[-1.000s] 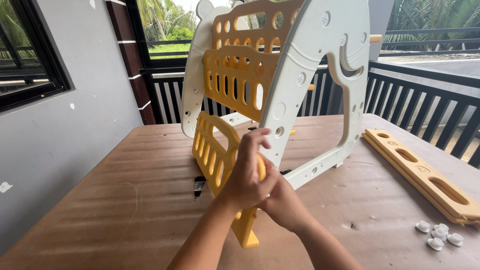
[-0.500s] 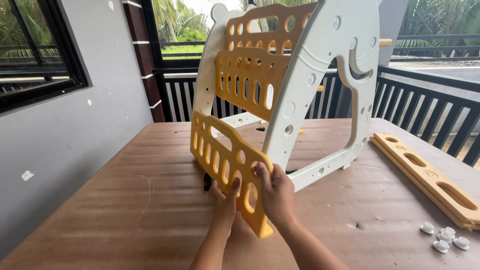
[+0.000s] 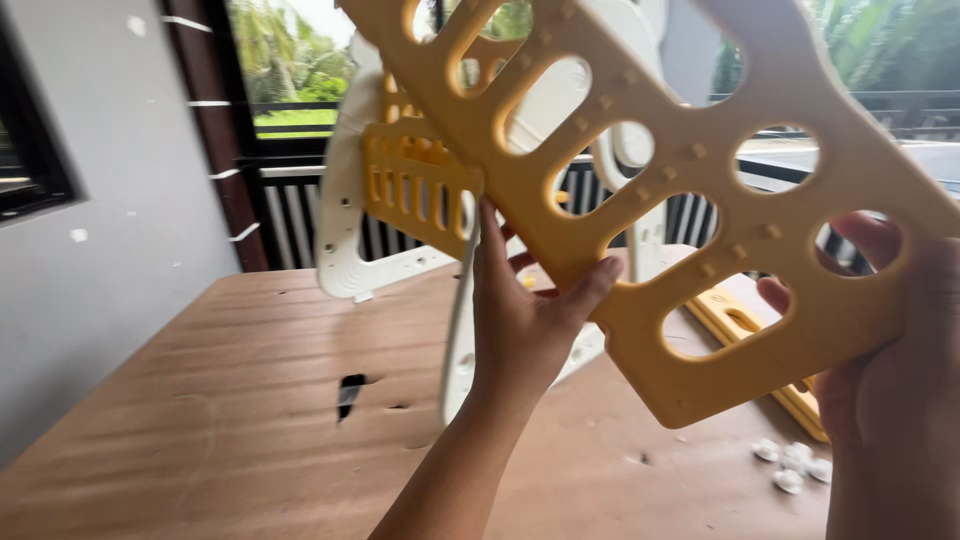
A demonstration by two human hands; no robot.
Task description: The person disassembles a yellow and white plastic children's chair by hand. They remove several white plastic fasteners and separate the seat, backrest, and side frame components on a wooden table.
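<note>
Currently both hands, left hand [image 3: 525,320] and right hand [image 3: 890,390], grip the lifted yellow panel [image 3: 660,190]; swinging it could strike the standing white frame [image 3: 345,210].

There are two hands: the left hand [image 3: 525,320] and the right hand [image 3: 890,390], and both hold one big yellow panel [image 3: 680,190] with oval holes. Behind that panel stands one white toy frame [image 3: 345,215], and one more yellow slotted piece [image 3: 415,185] is fixed in it. One long yellow plank [image 3: 735,315] lies below the big panel, partly hidden by it. A little bunch of small white caps [image 3: 795,465] lies below the panel too, near the right hand; about four show, though they are too blurry to count for sure. There is one wooden table [image 3: 230,400] under everything
</note>
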